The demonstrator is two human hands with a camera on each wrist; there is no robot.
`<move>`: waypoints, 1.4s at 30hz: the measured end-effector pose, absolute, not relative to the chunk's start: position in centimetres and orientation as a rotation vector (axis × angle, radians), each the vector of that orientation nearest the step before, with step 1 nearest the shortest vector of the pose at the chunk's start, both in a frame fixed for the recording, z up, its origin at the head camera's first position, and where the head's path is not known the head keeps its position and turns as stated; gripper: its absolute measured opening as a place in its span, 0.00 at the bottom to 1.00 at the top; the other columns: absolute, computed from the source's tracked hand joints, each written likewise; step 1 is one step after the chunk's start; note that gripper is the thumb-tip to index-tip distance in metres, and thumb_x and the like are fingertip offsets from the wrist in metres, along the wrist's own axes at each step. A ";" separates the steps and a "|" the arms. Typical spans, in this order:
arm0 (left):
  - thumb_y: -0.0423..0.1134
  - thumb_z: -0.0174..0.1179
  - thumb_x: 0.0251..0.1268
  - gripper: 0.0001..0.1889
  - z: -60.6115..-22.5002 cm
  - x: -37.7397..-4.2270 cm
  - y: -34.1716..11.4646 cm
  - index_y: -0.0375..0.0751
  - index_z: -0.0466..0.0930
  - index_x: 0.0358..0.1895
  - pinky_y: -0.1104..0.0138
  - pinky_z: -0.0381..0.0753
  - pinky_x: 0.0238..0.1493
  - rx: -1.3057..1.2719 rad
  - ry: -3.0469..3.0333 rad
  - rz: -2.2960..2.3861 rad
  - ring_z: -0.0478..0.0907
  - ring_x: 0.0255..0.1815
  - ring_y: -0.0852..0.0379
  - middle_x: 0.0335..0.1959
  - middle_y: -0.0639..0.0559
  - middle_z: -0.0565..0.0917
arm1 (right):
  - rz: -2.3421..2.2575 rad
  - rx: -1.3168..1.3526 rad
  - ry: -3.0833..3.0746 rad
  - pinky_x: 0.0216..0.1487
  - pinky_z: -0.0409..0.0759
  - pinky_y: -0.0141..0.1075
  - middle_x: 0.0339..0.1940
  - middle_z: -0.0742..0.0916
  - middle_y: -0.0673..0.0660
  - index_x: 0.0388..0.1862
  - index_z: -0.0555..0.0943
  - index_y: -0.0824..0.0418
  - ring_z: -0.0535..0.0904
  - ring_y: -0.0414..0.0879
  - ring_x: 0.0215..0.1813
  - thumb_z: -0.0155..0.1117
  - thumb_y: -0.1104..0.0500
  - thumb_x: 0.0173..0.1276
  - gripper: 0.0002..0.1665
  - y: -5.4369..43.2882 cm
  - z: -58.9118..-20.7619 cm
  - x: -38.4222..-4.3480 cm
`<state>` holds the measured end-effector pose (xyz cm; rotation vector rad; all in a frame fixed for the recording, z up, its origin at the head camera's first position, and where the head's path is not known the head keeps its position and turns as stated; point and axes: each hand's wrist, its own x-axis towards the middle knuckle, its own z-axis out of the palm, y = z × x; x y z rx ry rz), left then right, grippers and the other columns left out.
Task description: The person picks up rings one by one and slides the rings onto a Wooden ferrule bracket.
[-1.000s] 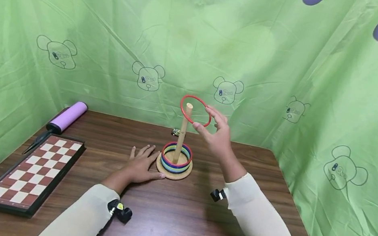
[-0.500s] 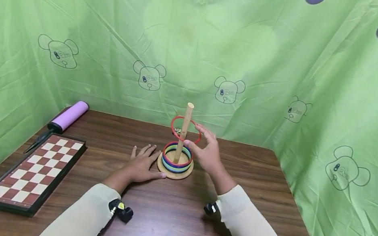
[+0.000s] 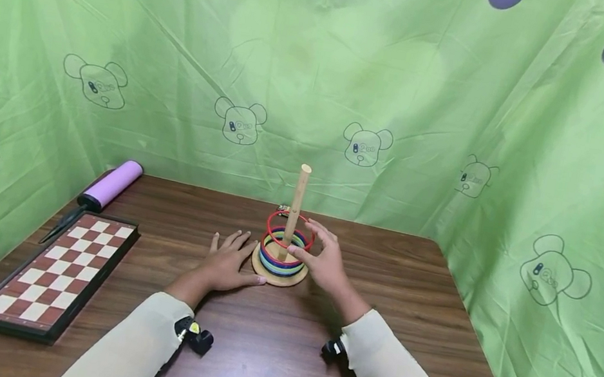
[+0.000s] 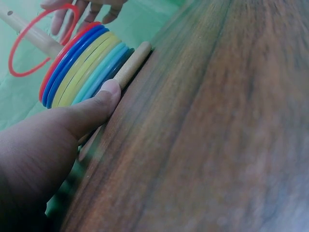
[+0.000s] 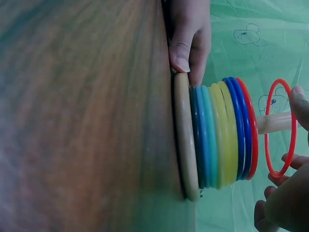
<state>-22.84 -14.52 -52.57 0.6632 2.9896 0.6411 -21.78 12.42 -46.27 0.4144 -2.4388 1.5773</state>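
Around the upright wooden peg [image 3: 299,191] a red ring [image 5: 267,135] is held a little above the stacked rings [image 5: 227,135]. My right hand [image 3: 327,266] pinches its right side between thumb and fingers. The stack has a red ring on top, then blue, yellow, turquoise and darker ones, resting on the round wooden base [image 5: 185,140]. My left hand [image 3: 224,267] lies on the table with fingers spread, left of the base. In the left wrist view, its thumb [image 4: 104,99] is right at the base's edge.
At the left of the wooden table [image 3: 264,365] lies a folding checkered board [image 3: 55,272]. Behind it is a lavender hand pump [image 3: 113,185] with a black end. A small toy car [image 3: 283,210] sits behind the peg. Green fabric [image 3: 308,66] encloses the back and sides.
My right hand has brought the red ring down from the peg's top, along the peg, to just above the stack. The left hand has stayed in place beside the base.
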 end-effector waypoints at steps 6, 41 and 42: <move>0.80 0.63 0.63 0.57 -52.5 -22.7 -14.5 0.44 0.66 0.86 0.21 0.35 0.83 0.674 2.990 0.654 0.48 0.92 0.33 0.89 0.35 0.60 | 1.551 0.458 -2.485 0.89 0.55 0.63 0.81 0.79 0.64 0.74 0.81 0.66 0.65 0.65 0.86 0.85 0.59 0.65 0.40 12.7 -47.3 -21.9; 0.80 0.63 0.63 0.57 -52.4 -22.8 -14.5 0.44 0.65 0.86 0.21 0.35 0.83 0.664 2.978 0.648 0.48 0.92 0.32 0.89 0.35 0.59 | 1.542 0.448 -2.536 0.87 0.55 0.66 0.83 0.78 0.63 0.71 0.82 0.67 0.64 0.66 0.86 0.87 0.62 0.62 0.39 12.8 -48.4 -21.8; 0.80 0.63 0.63 0.57 -52.4 -22.9 -14.5 0.44 0.66 0.86 0.21 0.35 0.83 0.666 2.981 0.646 0.49 0.92 0.32 0.89 0.35 0.60 | 1.541 0.444 -2.540 0.87 0.56 0.66 0.83 0.78 0.62 0.71 0.82 0.67 0.65 0.66 0.86 0.87 0.61 0.62 0.39 12.8 -48.4 -21.8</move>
